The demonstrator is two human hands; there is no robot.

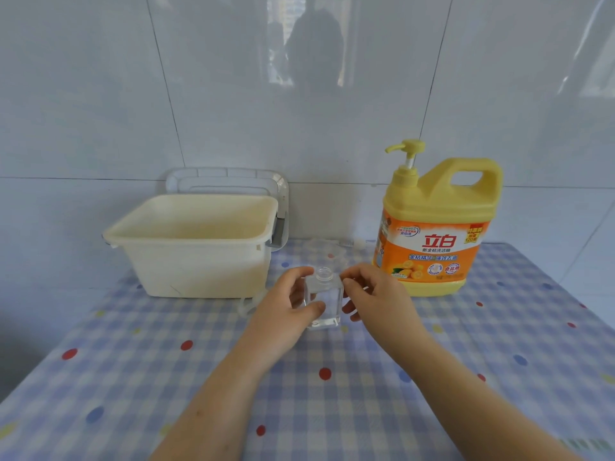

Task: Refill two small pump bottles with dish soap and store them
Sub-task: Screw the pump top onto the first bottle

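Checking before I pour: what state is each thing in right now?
Bottle: upright, pump off, neck open, looks nearly empty.
Left hand: grips the bottle.
Right hand: holds the bottle's other side.
Soap jug: upright, pump fitted.
Bin: open, nothing seen inside.
Lid: off, standing behind the bin.

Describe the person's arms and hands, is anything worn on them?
Nothing is worn. The left hand and right hand are bare, with no gloves or rings on the visible fingers. Neither forearm shows a sleeve, watch or bracelet up to the frame edge.
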